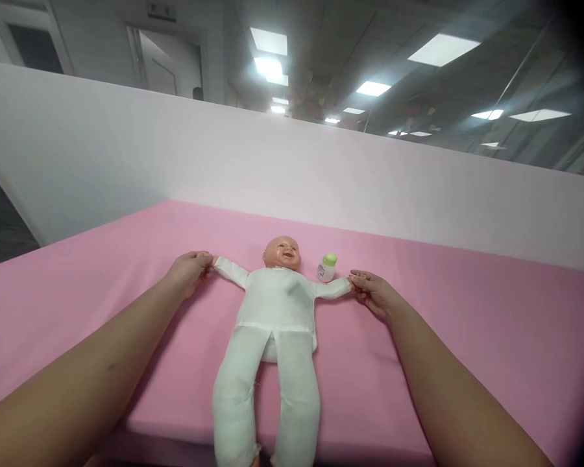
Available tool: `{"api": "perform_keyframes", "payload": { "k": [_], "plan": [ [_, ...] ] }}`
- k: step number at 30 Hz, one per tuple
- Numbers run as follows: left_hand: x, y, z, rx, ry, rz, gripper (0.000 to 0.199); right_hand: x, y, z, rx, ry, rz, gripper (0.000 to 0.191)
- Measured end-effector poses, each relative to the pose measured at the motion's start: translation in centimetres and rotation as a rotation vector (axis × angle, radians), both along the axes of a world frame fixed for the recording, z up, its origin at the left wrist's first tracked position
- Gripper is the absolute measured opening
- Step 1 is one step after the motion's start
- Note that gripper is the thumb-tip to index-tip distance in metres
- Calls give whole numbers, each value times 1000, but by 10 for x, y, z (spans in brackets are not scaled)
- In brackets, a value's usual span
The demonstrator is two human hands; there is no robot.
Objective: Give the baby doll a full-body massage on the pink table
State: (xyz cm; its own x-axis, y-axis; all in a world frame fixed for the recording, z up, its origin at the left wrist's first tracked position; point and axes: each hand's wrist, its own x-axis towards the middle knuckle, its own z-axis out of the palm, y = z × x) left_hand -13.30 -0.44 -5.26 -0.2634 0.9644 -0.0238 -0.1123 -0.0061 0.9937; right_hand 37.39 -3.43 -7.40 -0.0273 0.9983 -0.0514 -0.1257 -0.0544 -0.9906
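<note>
A baby doll point(279, 301) with a white cloth body lies on its back on a pink padded surface point(170, 370), its head away from me and its legs over the near edge. Both its arms are stretched out sideways. My left hand point(189, 269) is closed around the doll's hand at the left. At the right, my right hand point(374, 292) pinches the doll's other hand between thumb and fingers. The doll's hands are mostly hidden by my fingers. Close to the doll's head, on the right, stands a small white bottle point(326, 268) with a green cap.
A white partition wall point(292, 168) borders the pink surface at the back and left. Beyond it are a doorway point(165, 61) and lit ceiling panels point(442, 50). The near edge of the padding runs below the doll's knees.
</note>
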Motion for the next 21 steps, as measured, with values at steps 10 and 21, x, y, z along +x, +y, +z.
{"api": "perform_keyframes", "payload": {
  "k": [10, 21],
  "plan": [
    [4, 22, 4, -236, -15, 57, 3, -3, 10, -1, -170, 133, -33, 13],
    [5, 16, 0, -97, -54, 84, 8, 2, 11, -1, -178, 268, -46, 9]
  ]
}}
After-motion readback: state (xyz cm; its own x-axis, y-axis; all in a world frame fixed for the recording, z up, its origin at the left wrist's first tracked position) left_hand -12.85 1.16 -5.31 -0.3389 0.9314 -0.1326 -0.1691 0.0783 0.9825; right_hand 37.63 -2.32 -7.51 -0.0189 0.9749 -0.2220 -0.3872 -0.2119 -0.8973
